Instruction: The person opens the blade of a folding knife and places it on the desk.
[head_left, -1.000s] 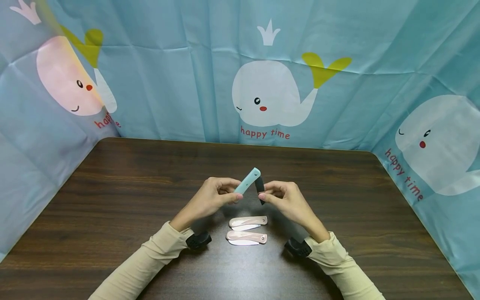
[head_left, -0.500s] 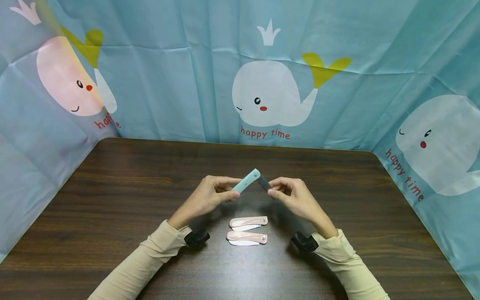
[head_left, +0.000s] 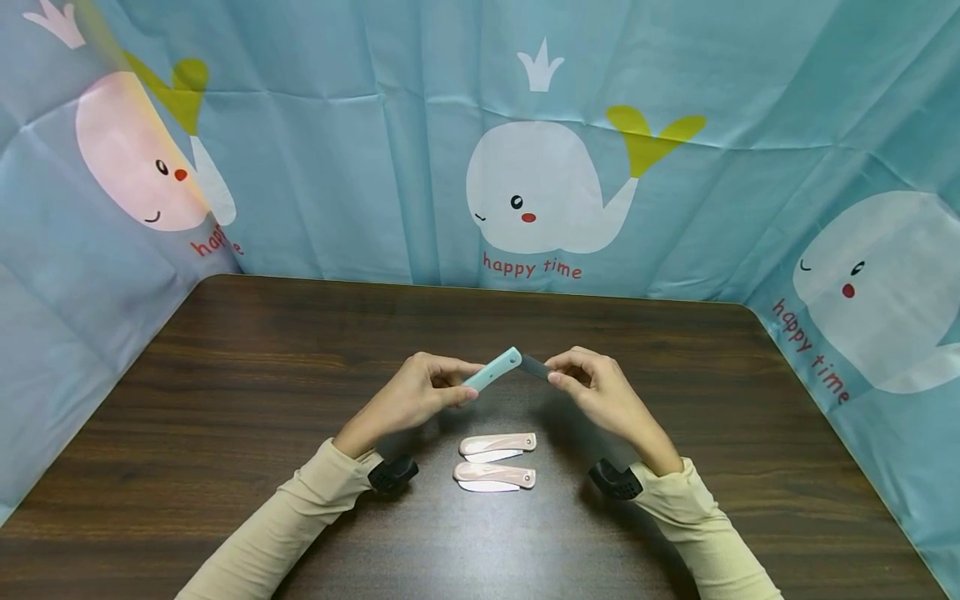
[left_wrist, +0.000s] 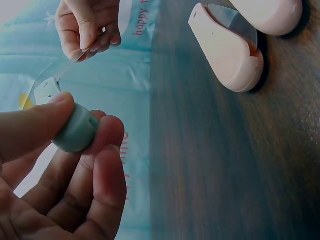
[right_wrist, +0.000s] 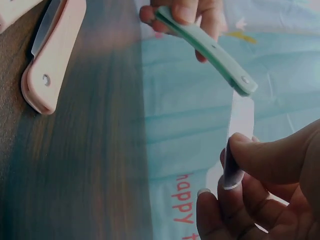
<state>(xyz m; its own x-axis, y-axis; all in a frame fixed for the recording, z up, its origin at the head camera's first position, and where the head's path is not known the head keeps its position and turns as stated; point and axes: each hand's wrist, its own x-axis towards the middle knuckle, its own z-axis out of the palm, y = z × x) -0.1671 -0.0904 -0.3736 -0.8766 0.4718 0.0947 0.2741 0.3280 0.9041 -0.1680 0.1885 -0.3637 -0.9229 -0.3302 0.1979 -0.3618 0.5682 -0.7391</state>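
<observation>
A folding knife with a mint-green handle is held up above the table, partly unfolded at an angle. My left hand grips the rear of this handle between thumb and fingers. From the pivot end the blade slopes down to the right, dark in the head view and bright in the right wrist view. My right hand pinches that blade near its tip, thumb on one face and fingers behind. Below the hands lie two pink folding knives, an upper one and a lower one, their blades partly showing.
The dark wood-grain table reaches to a light blue curtain printed with whales, which stands along its back and sides. Black wrist cameras sit on the left wrist and the right wrist.
My right hand has moved right and slightly up with the blade, swinging it farther out from the mint-green handle. The handle has tilted flatter in my left hand. Both pink knives stay put.
</observation>
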